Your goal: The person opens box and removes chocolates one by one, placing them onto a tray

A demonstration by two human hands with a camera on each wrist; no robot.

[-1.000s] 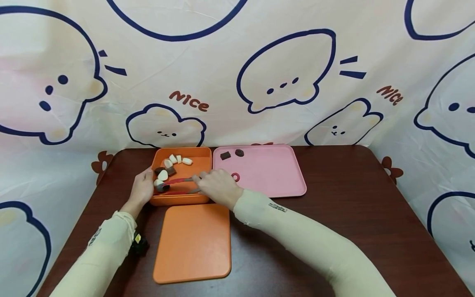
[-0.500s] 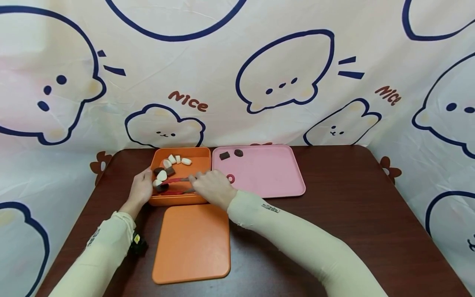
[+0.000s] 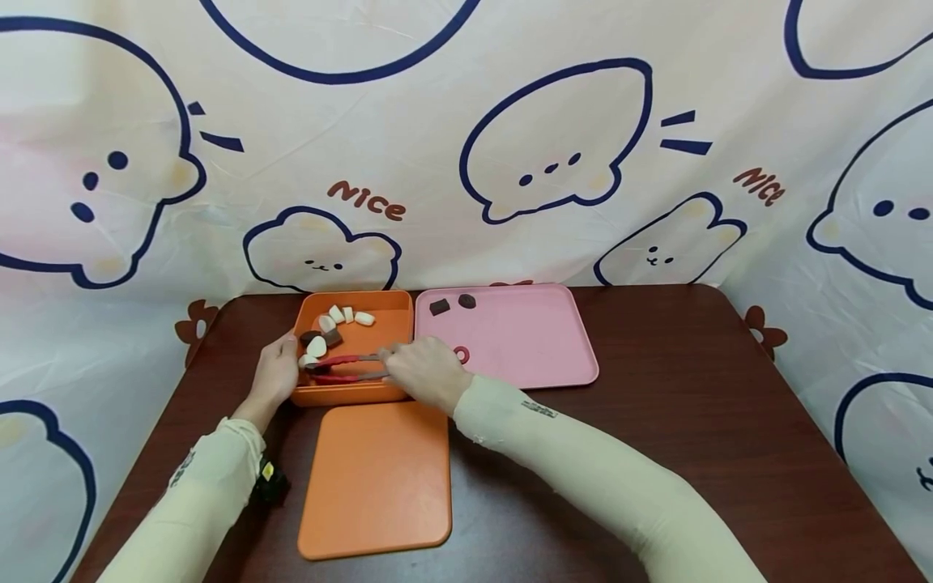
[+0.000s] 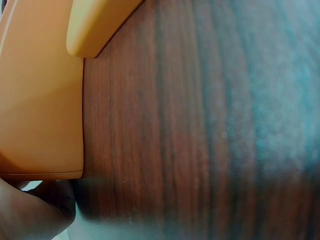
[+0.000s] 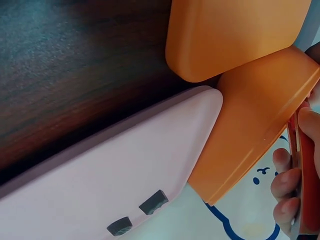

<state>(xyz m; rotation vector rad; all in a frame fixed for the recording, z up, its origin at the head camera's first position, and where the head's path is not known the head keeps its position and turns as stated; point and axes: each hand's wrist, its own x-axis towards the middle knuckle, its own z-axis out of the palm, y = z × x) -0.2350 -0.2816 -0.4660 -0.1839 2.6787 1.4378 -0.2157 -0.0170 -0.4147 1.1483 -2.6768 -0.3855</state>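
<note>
My right hand [image 3: 426,371] grips a pair of red-and-metal tongs [image 3: 357,358], whose red ring end sticks out behind the hand over the pink tray [image 3: 528,344]. The tongs' red tips reach into the front left corner of the orange box [image 3: 389,308], around a dark piece [image 3: 318,370] that they partly hide. My left hand [image 3: 279,368] holds the box at its left wall. In the box lie several white pieces [image 3: 317,346] and brown chocolate-like pieces [image 3: 333,337]. In the right wrist view, curled fingers [image 5: 286,182] wrap the tongs.
Two dark pieces [image 3: 440,307] lie at the back left of the pink tray, which stands against the box's right side. An orange lid [image 3: 375,482] lies flat in front of the box on the dark wooden table [image 3: 583,486]. A patterned cloth [image 3: 437,146] hangs behind the table.
The tongs' arms have drawn closer together around the dark piece. My right hand has shifted slightly left, then back right. My left hand stays at the box wall.
</note>
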